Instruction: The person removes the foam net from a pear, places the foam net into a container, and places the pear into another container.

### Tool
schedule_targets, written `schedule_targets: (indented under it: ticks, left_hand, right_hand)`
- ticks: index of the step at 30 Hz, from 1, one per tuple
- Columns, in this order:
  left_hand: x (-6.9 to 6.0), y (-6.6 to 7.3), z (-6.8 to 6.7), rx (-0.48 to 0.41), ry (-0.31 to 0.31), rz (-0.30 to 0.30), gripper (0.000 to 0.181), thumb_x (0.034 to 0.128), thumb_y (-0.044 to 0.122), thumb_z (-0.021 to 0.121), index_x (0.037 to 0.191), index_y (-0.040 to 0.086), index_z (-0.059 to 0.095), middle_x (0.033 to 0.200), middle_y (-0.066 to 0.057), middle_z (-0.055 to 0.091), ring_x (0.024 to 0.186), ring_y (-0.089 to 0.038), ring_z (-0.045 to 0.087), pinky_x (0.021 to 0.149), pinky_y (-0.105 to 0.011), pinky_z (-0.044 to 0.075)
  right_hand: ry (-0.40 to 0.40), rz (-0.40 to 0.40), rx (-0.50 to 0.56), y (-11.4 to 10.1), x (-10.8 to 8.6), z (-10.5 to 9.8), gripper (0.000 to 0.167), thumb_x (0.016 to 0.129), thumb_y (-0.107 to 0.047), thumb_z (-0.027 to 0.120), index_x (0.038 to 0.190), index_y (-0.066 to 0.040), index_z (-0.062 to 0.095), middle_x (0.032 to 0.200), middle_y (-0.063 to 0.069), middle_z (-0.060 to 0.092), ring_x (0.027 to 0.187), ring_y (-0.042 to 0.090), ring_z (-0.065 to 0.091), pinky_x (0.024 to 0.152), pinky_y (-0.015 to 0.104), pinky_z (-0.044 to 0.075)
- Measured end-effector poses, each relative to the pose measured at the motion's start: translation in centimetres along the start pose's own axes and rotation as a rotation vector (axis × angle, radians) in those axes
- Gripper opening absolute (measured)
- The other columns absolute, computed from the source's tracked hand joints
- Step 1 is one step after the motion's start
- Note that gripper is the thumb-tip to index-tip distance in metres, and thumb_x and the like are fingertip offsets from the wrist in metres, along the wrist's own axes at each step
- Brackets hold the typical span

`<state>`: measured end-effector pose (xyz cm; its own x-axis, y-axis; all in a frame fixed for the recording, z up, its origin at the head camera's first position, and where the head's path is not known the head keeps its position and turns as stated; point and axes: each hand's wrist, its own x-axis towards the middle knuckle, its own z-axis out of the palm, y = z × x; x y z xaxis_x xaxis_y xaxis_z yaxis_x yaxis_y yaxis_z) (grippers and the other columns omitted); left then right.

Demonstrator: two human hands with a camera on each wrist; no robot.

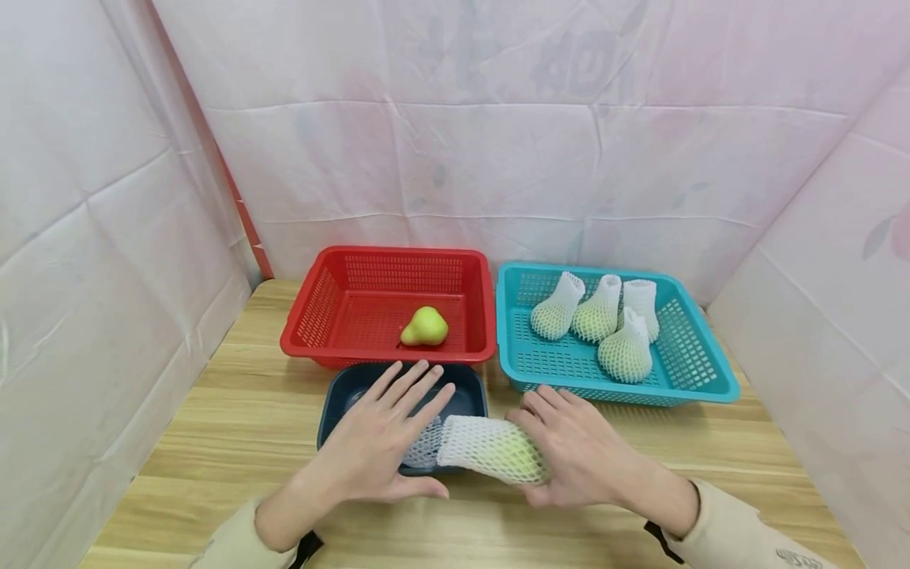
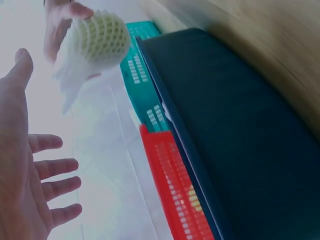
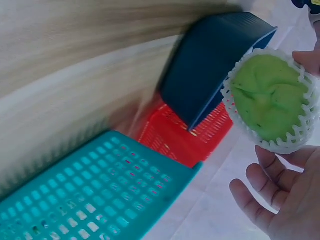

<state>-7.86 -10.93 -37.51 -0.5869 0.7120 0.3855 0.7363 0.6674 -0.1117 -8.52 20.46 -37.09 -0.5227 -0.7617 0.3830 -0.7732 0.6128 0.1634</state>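
The desk [image 1: 206, 442] holds a dark basin [image 1: 467, 393]. The left hand [image 1: 373, 444] spreads its fingers above it; the right hand [image 1: 583, 449] clamps a netted pear [image 1: 501, 452].

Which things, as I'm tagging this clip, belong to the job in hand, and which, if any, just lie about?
Seemingly part of the job:
netted pear in the right hand
bare pear in the red basket
four netted pears in the teal basket
netting in the dark blue bin

Seemingly just surroundings:
wooden table
printed cloth backdrop
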Motion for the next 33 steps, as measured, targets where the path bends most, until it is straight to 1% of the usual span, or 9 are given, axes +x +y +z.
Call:
schedule_targets:
  ticks: [4, 8, 12, 18, 24, 28, 33]
  left_hand:
    - [0.7, 0.7, 0.3, -0.004, 0.017, 0.025, 0.109, 0.0794, 0.088, 0.062, 0.160, 0.016, 0.046, 0.165, -0.009, 0.049, 0.152, -0.029, 0.049, 0.126, -0.051, 0.042]
    - [1.2, 1.1, 0.7, 0.020, 0.041, 0.046, 0.106, 0.0815, 0.089, 0.058, 0.158, 0.016, 0.048, 0.159, -0.008, 0.056, 0.145, -0.026, 0.056, 0.124, -0.049, 0.045]
    - [1.6, 1.5, 1.2, 0.048, 0.065, 0.062, 0.104, 0.0816, 0.088, 0.059, 0.155, 0.015, 0.052, 0.150, -0.006, 0.064, 0.136, -0.024, 0.062, 0.121, -0.049, 0.047]
    - [2.2, 2.0, 1.7, 0.107, 0.046, 0.085, 0.095, 0.0835, 0.084, 0.062, 0.148, 0.015, 0.059, 0.137, -0.003, 0.072, 0.124, -0.021, 0.066, 0.118, -0.047, 0.051]
    - [2.6, 2.5, 2.5, 0.160, 0.044, 0.116, 0.087, 0.0836, 0.080, 0.067, 0.141, 0.014, 0.065, 0.123, -0.001, 0.073, 0.113, -0.018, 0.066, 0.114, -0.045, 0.053]
    - [2.7, 2.6, 2.9, 0.191, 0.042, 0.111, 0.085, 0.0846, 0.079, 0.067, 0.139, 0.014, 0.066, 0.119, -0.001, 0.073, 0.109, -0.017, 0.066, 0.113, -0.045, 0.054]
    - [2.8, 2.7, 3.3, 0.252, 0.031, 0.101, 0.085, 0.0865, 0.080, 0.064, 0.139, 0.013, 0.066, 0.119, -0.001, 0.072, 0.109, -0.017, 0.066, 0.112, -0.043, 0.055]
  right_hand:
    - [-0.015, 0.012, -0.018, -0.2, 0.5, -0.2, 0.078, 0.055, -0.067, 0.084, 0.111, -0.015, 0.070, 0.096, -0.002, 0.061, 0.088, 0.016, 0.055, 0.072, 0.032, 0.053]
    - [-0.021, 0.019, -0.029, -0.3, 1.0, -0.4, 0.076, 0.055, -0.067, 0.084, 0.109, -0.016, 0.070, 0.095, -0.002, 0.061, 0.086, 0.016, 0.054, 0.069, 0.031, 0.051]
    - [-0.041, 0.034, -0.035, -0.5, 1.4, -0.6, 0.074, 0.057, -0.066, 0.085, 0.109, -0.016, 0.071, 0.096, -0.001, 0.063, 0.086, 0.016, 0.054, 0.069, 0.030, 0.051]
    - [-0.067, 0.048, -0.041, -0.7, 2.1, -0.7, 0.076, 0.058, -0.068, 0.085, 0.110, -0.014, 0.072, 0.097, -0.001, 0.064, 0.088, 0.016, 0.054, 0.070, 0.031, 0.051]
    - [-0.087, 0.038, -0.054, -0.9, 2.9, -0.5, 0.074, 0.061, -0.068, 0.083, 0.111, -0.014, 0.073, 0.097, -0.001, 0.064, 0.088, 0.016, 0.054, 0.070, 0.031, 0.050]
    - [-0.112, 0.050, -0.057, -1.1, 3.3, -0.4, 0.074, 0.063, -0.070, 0.081, 0.111, -0.015, 0.074, 0.099, 0.000, 0.065, 0.089, 0.016, 0.054, 0.070, 0.030, 0.050]
    - [-0.121, 0.059, -0.052, -1.2, 3.8, -0.3, 0.072, 0.062, -0.070, 0.081, 0.110, -0.016, 0.073, 0.095, -0.001, 0.063, 0.087, 0.016, 0.052, 0.070, 0.030, 0.049]
